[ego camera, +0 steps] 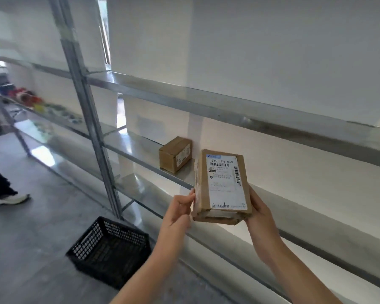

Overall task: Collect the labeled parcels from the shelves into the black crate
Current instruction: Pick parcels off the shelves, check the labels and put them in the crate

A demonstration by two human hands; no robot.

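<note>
I hold a flat brown cardboard parcel [223,187] with a white shipping label facing me, in front of the middle shelf. My right hand [260,212] grips its right lower edge from behind. My left hand [180,210] pinches its left lower edge with the fingertips. A second, smaller labeled cardboard box [175,154] stands on the metal shelf [140,148] against the wall, behind and left of the held parcel. The black plastic crate [110,251] sits on the floor below my left forearm; I see nothing inside it.
A metal shelving rack with an upright post [90,119] runs along the white wall, several tiers high. Colourful small items [31,99] lie on a far left shelf. Another person's leg and shoe [6,194] stand on the grey floor at left.
</note>
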